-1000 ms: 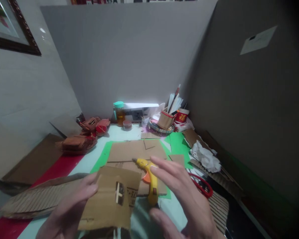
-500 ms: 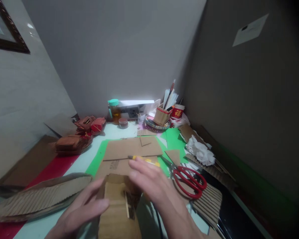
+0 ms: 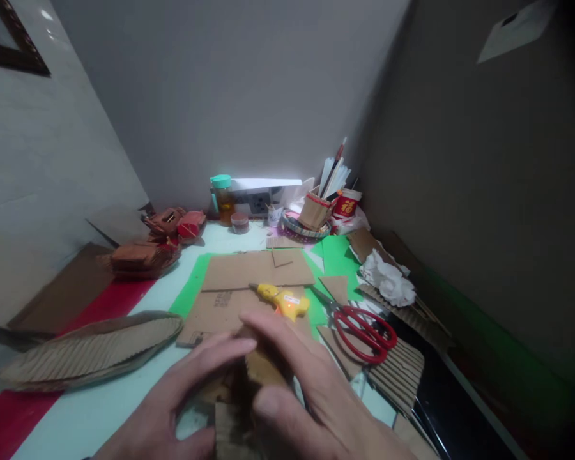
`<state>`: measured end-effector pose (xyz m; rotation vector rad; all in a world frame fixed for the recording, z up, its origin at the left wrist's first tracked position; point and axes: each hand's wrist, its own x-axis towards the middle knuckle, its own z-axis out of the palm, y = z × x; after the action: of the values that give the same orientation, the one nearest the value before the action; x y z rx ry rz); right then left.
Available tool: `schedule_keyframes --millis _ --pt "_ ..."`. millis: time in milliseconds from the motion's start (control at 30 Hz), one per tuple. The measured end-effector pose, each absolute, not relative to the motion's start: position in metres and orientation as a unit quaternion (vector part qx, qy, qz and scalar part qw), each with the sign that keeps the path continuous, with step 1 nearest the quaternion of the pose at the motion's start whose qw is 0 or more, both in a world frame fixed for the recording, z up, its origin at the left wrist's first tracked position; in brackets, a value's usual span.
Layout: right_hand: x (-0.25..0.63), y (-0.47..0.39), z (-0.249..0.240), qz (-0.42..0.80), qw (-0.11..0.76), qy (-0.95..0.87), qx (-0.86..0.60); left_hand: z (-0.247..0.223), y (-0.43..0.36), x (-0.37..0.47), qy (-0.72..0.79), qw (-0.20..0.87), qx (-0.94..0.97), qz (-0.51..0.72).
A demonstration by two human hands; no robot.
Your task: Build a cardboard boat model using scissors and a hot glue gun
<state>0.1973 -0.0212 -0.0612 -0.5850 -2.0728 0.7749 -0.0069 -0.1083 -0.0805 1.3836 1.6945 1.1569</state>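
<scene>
Both hands close around a small brown cardboard piece (image 3: 263, 365) at the bottom middle of the view. My left hand (image 3: 172, 390) curves along its left side, the fingertips touching its top. My right hand (image 3: 311, 383) wraps its right side, with the thumb on the near part and the fingers over the far edge. Much of the piece is hidden by the fingers. Just beyond the hands, a yellow glue gun (image 3: 285, 301) with a lit orange spot lies on flat cardboard sheets (image 3: 249, 271). Red-handled scissors (image 3: 367, 335) lie to the right.
A boat-shaped corrugated cardboard piece (image 3: 91, 351) lies at left, with reddish cardboard models (image 3: 141, 255) behind it. At the back stand a teal-lidded bottle (image 3: 224, 201) and a cardboard holder of sticks (image 3: 316, 211). Crumpled white tissue (image 3: 388, 281) and cardboard scraps lie at right.
The cardboard piece has been turned and tilted between the hands. My left hand has moved right, and my right hand has shifted so the glue gun shows fully. The view has tilted slightly.
</scene>
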Motion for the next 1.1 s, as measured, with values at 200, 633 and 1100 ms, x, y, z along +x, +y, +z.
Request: schedule_keyframes --millis 200,633,1100 --pt "0.191 -0.023 -0.057 0.413 0.320 -0.811 -0.264 -0.077 -0.092 -0.007 0.585 0.445 0.524 0.431" --pt "0.182 -0.019 -0.062 0.376 0.410 -0.786 -0.271 -0.083 -0.077 0.009 0.464 0.563 0.340 0.593" --pt "0.176 -0.016 -0.064 0.399 0.450 -0.707 -0.370 -0.061 -0.070 0.072 0.524 0.460 0.201 0.688"
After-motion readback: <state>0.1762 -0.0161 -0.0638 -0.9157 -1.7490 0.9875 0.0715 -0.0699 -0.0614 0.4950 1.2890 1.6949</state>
